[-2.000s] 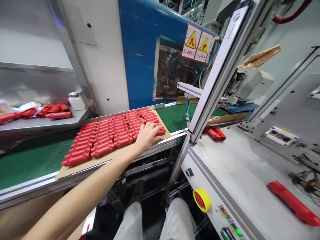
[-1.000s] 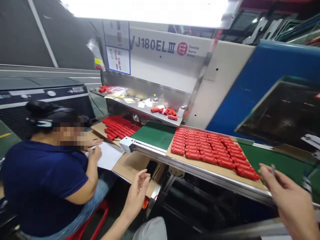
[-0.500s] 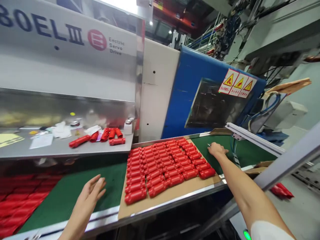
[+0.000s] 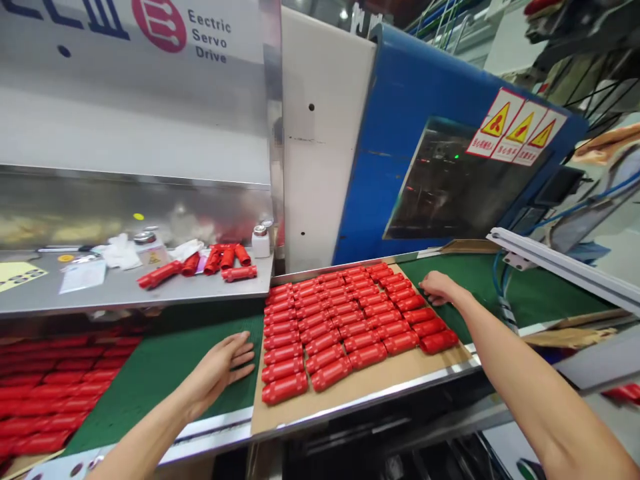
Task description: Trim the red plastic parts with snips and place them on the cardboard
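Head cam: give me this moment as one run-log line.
left hand: open, over green belt | right hand: open, beside red plastic parts | parts: rows on cardboard sheet

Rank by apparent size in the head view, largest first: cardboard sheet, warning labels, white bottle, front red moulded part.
1. Cardboard sheet
2. Warning labels
3. Front red moulded part and white bottle: unsure, since the part looks larger but lies nearer the camera.

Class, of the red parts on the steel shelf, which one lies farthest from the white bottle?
The long red part, leftmost of them: it lies slanted, left of the bunched red parts by the white bottle.
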A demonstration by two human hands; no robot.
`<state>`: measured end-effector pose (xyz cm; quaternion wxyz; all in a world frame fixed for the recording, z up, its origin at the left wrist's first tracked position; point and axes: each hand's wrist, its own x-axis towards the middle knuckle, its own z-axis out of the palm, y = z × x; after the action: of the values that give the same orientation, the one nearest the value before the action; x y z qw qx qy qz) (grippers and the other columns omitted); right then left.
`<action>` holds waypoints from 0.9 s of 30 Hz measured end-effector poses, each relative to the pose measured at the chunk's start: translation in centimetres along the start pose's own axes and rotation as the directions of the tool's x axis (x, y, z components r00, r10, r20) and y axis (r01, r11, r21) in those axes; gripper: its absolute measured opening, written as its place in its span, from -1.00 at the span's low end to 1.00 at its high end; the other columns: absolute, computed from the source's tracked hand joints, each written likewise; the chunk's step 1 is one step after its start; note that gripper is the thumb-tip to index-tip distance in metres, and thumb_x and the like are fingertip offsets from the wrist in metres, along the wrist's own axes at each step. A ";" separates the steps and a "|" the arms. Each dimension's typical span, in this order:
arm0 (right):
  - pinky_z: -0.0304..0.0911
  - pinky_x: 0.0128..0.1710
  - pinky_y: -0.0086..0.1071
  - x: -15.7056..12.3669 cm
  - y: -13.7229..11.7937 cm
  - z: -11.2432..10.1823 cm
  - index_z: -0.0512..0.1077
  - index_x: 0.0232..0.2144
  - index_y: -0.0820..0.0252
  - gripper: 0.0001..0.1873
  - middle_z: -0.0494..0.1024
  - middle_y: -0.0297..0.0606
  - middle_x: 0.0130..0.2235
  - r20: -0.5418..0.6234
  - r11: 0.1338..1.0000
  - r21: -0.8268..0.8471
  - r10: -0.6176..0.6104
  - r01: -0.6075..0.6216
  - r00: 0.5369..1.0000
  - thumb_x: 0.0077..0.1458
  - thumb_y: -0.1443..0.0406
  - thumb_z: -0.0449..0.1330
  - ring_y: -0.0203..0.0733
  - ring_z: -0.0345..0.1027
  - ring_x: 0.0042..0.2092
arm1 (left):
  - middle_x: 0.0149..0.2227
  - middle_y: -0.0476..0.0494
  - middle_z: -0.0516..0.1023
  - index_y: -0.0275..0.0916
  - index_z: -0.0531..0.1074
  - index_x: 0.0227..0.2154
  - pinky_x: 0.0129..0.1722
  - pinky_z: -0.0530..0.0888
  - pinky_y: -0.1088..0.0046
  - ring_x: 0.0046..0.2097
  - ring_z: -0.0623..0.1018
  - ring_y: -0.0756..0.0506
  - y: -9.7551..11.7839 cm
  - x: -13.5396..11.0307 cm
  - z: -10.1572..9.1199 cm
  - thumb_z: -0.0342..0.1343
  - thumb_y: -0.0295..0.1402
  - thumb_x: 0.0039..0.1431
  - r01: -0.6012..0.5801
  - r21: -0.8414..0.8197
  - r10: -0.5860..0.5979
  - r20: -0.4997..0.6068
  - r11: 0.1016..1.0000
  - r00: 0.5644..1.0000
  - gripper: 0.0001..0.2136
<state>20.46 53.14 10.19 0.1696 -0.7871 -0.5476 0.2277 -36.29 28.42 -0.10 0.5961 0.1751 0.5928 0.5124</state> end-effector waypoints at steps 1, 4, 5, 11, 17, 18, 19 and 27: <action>0.57 -0.23 -0.31 -0.2 0.0 0.2 0.55 -0.05 0.26 -0.70 0.65 -0.24 -0.15 0.014 1.000 0.015 0.020 -0.020 1.000 0.43 0.11 0.31 -0.24 0.57 -0.25 | 0.20 -0.52 0.58 -0.24 0.51 0.16 0.05 0.71 0.03 0.13 0.68 -0.34 0.0 0.0 0.3 0.40 -0.17 0.30 0.003 -0.011 -0.003 -0.002 1.000 1.000 -0.54; 0.56 -0.27 -0.35 -0.7 0.0 0.4 0.55 -0.04 0.26 -0.70 0.64 -0.24 -0.15 0.043 0.998 0.044 0.045 -0.047 0.998 0.43 0.12 0.31 -0.26 0.55 -0.27 | 0.20 -0.50 0.54 -0.24 0.51 0.14 -0.02 0.73 0.02 0.01 0.72 -0.30 0.1 0.1 0.8 0.40 -0.17 0.29 0.018 -0.040 -0.018 -0.008 0.999 1.000 -0.55; 0.55 -0.29 -0.36 -0.7 0.0 0.5 0.54 -0.04 0.27 -0.70 0.63 -0.25 -0.16 0.051 0.997 0.053 0.047 -0.050 0.998 0.43 0.12 0.31 -0.27 0.54 -0.28 | 0.18 -0.47 0.54 -0.23 0.50 0.14 -0.04 0.73 0.03 -0.02 0.73 -0.28 0.1 0.2 0.9 0.40 -0.18 0.29 0.025 -0.046 -0.026 -0.009 0.999 1.000 -0.55; 0.49 -0.37 -0.42 -0.6 0.4 1.0 0.53 -0.06 0.27 -0.69 0.60 -0.29 -0.22 0.118 0.996 0.054 0.064 -0.071 0.991 0.44 0.11 0.30 -0.31 0.49 -0.34 | -0.02 -0.20 0.67 -0.24 0.50 0.09 -0.23 0.68 0.31 -0.18 0.71 -0.13 -0.3 0.6 2.2 0.29 -0.25 0.41 0.064 -0.075 -0.065 -0.009 0.995 0.998 -0.70; 0.52 -0.32 -0.37 -0.1 0.5 1.2 0.53 -0.05 0.27 -0.67 0.61 -0.27 -0.19 0.134 0.994 0.011 0.106 -0.109 0.985 0.44 0.09 0.30 -0.28 0.51 -0.30 | -0.21 -0.09 0.69 -0.32 0.56 0.00 -0.44 0.59 0.52 -0.39 0.63 0.01 -0.7 1.2 2.8 0.26 -0.41 0.44 0.058 -0.025 -0.055 0.095 0.998 0.994 -0.84; 0.51 -0.32 -0.37 -0.1 0.5 1.3 0.53 -0.06 0.27 -0.67 0.60 -0.27 -0.20 0.133 0.994 0.012 0.106 -0.109 0.985 0.44 0.09 0.30 -0.28 0.51 -0.31 | -0.21 -0.09 0.70 -0.33 0.57 -0.01 -0.42 0.61 0.51 -0.38 0.65 0.00 -0.7 1.3 2.7 0.27 -0.44 0.42 0.052 -0.019 -0.049 0.117 0.998 0.992 -0.85; 0.51 -0.33 -0.38 -0.1 0.5 1.5 0.53 -0.07 0.27 -0.68 0.60 -0.28 -0.20 0.132 0.994 0.015 0.103 -0.106 0.986 0.44 0.09 0.30 -0.29 0.50 -0.32 | -0.20 -0.11 0.71 -0.33 0.57 0.00 -0.38 0.65 0.48 -0.36 0.67 -0.01 -0.7 1.4 2.7 0.28 -0.46 0.41 0.045 -0.015 -0.042 0.138 0.999 0.990 -0.84; 0.55 -0.25 -0.32 0.2 -0.3 2.3 0.54 -0.05 0.26 -0.73 0.62 -0.25 -0.14 0.117 0.995 0.053 0.077 -0.084 0.990 0.42 0.14 0.33 -0.23 0.54 -0.23 | -0.21 -0.30 0.79 -0.39 0.57 0.06 -0.29 0.75 0.39 -0.25 0.81 -0.22 -0.7 1.8 2.7 0.43 -0.56 0.20 0.016 -0.021 -0.010 0.233 1.000 0.972 -0.62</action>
<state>19.02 53.47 8.40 0.1512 -0.7890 -0.5173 0.2949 -34.01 30.64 -0.96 0.6668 0.2232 0.5140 0.4913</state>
